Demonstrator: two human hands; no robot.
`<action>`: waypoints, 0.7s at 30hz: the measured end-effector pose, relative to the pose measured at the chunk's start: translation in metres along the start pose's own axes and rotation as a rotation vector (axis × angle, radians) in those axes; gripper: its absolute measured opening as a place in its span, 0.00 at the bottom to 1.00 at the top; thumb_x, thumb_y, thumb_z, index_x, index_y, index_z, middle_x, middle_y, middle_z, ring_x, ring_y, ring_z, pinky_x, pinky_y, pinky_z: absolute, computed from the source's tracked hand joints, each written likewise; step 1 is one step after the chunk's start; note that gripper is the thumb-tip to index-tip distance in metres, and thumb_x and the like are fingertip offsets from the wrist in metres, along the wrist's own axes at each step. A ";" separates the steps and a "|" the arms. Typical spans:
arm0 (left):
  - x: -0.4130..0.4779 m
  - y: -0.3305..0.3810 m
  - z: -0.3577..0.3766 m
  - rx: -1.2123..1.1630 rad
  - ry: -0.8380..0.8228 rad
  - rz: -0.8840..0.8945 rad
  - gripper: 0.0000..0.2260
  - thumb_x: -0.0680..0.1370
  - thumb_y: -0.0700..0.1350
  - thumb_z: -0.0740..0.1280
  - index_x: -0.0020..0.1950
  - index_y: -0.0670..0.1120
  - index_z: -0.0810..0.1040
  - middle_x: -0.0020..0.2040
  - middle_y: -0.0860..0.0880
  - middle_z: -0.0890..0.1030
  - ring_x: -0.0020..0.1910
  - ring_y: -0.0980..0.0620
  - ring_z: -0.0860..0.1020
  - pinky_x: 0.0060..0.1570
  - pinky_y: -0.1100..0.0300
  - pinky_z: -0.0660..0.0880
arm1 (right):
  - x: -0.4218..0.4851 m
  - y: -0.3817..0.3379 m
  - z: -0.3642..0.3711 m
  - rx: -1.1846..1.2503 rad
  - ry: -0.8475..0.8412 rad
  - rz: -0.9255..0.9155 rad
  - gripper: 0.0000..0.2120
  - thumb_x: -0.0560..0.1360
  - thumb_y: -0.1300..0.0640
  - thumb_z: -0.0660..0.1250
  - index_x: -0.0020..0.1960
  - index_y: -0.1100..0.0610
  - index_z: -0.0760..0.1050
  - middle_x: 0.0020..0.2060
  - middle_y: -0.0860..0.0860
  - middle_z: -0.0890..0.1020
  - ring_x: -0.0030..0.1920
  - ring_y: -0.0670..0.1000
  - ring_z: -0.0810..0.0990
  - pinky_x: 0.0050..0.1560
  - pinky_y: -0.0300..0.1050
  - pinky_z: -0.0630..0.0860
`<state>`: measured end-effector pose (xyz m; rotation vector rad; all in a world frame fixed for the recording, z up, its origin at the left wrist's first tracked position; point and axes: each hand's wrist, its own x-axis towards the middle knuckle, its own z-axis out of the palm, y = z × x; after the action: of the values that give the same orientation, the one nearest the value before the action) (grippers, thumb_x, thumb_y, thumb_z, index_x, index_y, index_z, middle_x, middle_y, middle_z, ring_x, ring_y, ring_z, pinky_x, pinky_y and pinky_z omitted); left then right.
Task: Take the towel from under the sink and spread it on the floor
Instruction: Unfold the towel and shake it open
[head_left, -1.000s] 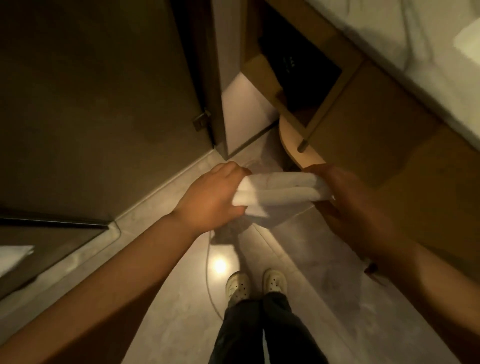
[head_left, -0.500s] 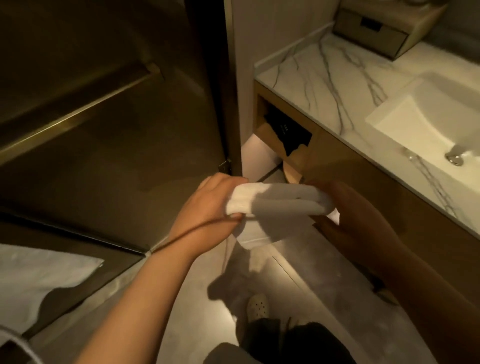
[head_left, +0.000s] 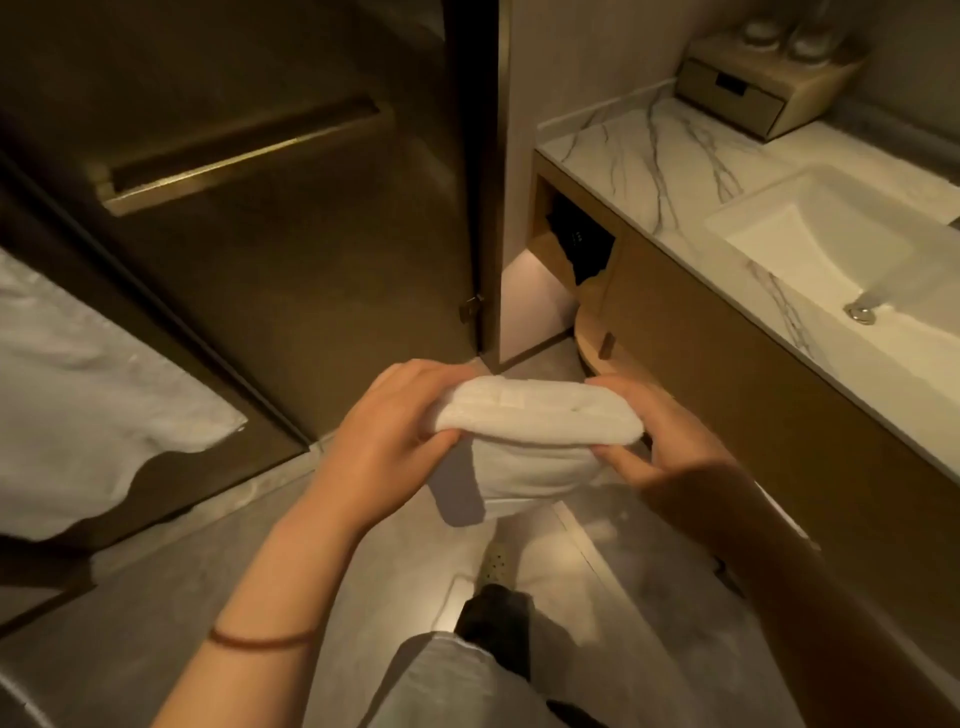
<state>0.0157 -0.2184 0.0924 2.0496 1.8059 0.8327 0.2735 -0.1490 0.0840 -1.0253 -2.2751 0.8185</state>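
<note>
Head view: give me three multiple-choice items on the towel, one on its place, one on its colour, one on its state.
1. Where is the towel?
A. Lying in a laundry basket
B. Held above the floor between the left hand and the right hand
C. Hanging from a wall hook

2. What colour is the towel?
A. White
B. Blue
C. Black

3. What state is the towel in?
A. Spread out flat
B. Tied in a knot
C. Mostly folded, with one layer hanging down

Answers:
1 B, since each hand holds one end of it in the air.
2 A, since its cloth shows white all over.
3 C, since a thick folded bundle sits on top and a flap hangs beneath it.
</note>
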 end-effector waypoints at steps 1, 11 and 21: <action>-0.015 0.009 0.000 0.008 -0.002 -0.010 0.21 0.74 0.46 0.68 0.65 0.58 0.70 0.56 0.61 0.72 0.56 0.61 0.69 0.53 0.67 0.66 | -0.014 -0.003 0.000 0.056 -0.040 0.041 0.25 0.74 0.58 0.68 0.63 0.35 0.65 0.57 0.33 0.72 0.59 0.32 0.71 0.57 0.25 0.67; -0.140 0.086 -0.034 0.060 0.117 -0.082 0.20 0.73 0.46 0.70 0.63 0.56 0.69 0.58 0.59 0.74 0.58 0.58 0.71 0.56 0.61 0.71 | -0.112 -0.075 -0.006 0.069 -0.090 0.027 0.24 0.72 0.48 0.66 0.64 0.31 0.64 0.58 0.26 0.70 0.60 0.29 0.67 0.53 0.32 0.67; -0.255 0.135 -0.054 -0.006 0.158 -0.106 0.16 0.73 0.46 0.72 0.53 0.56 0.67 0.53 0.56 0.76 0.51 0.57 0.75 0.47 0.54 0.77 | -0.222 -0.144 0.015 0.047 0.027 -0.024 0.25 0.73 0.48 0.67 0.66 0.35 0.64 0.58 0.27 0.71 0.60 0.30 0.68 0.52 0.32 0.69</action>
<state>0.0799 -0.4980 0.1523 1.9134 1.9728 0.9926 0.3247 -0.4049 0.1295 -0.9803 -2.2311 0.8392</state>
